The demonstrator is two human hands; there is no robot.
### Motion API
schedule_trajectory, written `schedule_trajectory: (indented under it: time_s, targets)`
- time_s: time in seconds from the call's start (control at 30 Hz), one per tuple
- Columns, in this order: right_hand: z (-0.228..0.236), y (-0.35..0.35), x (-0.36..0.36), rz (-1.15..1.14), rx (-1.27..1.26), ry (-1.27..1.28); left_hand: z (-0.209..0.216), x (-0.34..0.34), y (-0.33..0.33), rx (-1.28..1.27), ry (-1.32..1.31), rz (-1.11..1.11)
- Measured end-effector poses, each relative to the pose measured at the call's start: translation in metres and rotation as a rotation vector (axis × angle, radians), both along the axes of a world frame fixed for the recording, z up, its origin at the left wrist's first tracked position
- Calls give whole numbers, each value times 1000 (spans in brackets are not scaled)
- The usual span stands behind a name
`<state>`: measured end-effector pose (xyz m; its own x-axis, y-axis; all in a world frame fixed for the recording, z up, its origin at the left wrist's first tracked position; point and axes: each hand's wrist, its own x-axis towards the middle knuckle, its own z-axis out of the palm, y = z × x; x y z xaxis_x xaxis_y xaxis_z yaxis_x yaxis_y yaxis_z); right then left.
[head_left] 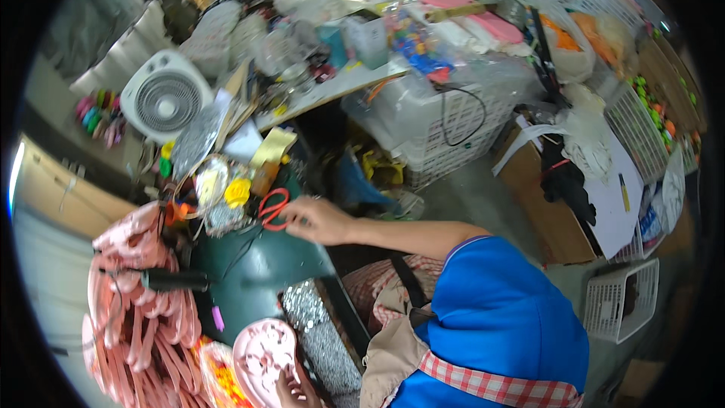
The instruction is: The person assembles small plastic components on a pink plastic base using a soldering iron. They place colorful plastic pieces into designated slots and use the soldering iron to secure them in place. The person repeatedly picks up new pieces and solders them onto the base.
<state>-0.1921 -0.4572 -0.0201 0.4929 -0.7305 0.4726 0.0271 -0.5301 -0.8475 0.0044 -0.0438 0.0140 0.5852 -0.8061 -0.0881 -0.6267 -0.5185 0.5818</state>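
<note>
Red-handled scissors [273, 214] are met at the handles by the right hand [321, 221], grip not discernible | Pink moulded piece [260, 347] is touched near by the left hand [300, 394] | Green tabletop [264, 264] is flanked left by pink parts [147, 332] | White fan [168, 97] is positioned far left.

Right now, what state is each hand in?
Left hand: holding the pink piece.
Right hand: at the red scissors; whether it grips them can't be told.

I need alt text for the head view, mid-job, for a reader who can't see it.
The person's right hand is at red-handled scissors over a dark green table, while the left hand is on a pink moulded piece. Pink parts are heaped at left, below a white fan.
</note>
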Motion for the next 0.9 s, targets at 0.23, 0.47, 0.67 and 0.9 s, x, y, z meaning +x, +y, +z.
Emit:
schedule_trajectory:
  time_s: [0.23,0.47,0.67,0.9]
  targets:
    - [-20,-203,-268,-1082,93,-429,53,-20,-79,-316,-413,-101]
    - [46,-273,-429,-1454,-232,820,83,-67,-190,-301,-407,-230]
    - [51,-252,-401,-1120,-99,-113,58,-126,-268,-439,114,-389]
    - [21,-7,-271,-553,-443,-290,4,-243,-359,-254,1593,-337]
